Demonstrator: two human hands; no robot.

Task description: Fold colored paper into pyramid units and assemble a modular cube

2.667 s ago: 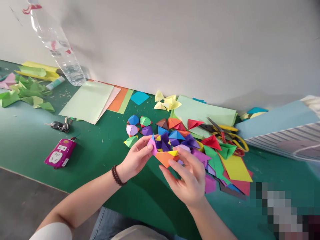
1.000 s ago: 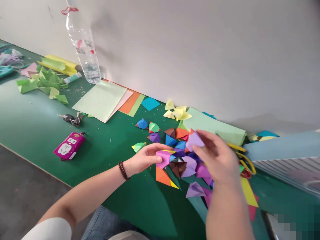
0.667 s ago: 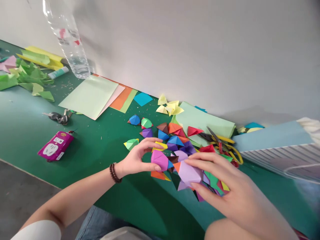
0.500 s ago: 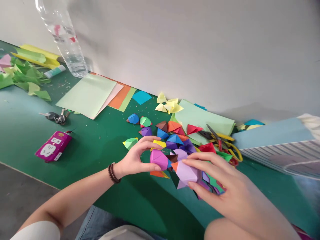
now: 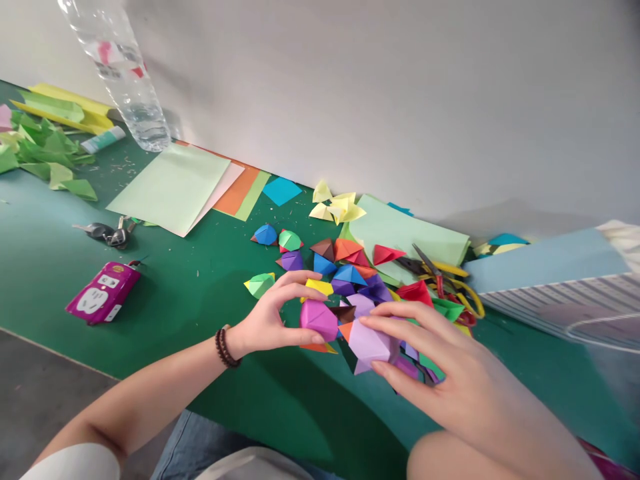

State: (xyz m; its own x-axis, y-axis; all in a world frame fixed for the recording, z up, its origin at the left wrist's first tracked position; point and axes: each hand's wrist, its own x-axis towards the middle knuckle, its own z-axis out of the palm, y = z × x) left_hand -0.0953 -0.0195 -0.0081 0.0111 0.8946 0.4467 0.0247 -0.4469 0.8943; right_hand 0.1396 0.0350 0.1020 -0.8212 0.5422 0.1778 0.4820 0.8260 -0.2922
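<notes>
Between the thumb and fingers of my left hand (image 5: 265, 320) is a magenta folded paper piece (image 5: 319, 321), rounded with creased faces. My right hand (image 5: 440, 353) grips a lavender folded paper piece (image 5: 371, 348) with an orange point on its left side. The two pieces are close together; whether they touch I cannot tell. Below and behind the hands lies a pile of coloured folded pieces, among them a blue one (image 5: 350, 275), a yellow one (image 5: 319, 288) and a red one (image 5: 388, 255). My right hand hides part of the pile.
Scissors (image 5: 443, 277) with yellow handles lie right of the pile, by a striped box (image 5: 560, 293). Along the wall are paper sheets (image 5: 173, 187), pale yellow folded pieces (image 5: 340, 208) and a plastic bottle (image 5: 133, 93). Keys (image 5: 113, 233), a magenta socket block (image 5: 103, 293) and green scraps (image 5: 47, 150) lie left.
Both hands keep their grip on the magenta and lavender pieces. The lavender piece has shifted slightly left. The whole view has drifted a little.
</notes>
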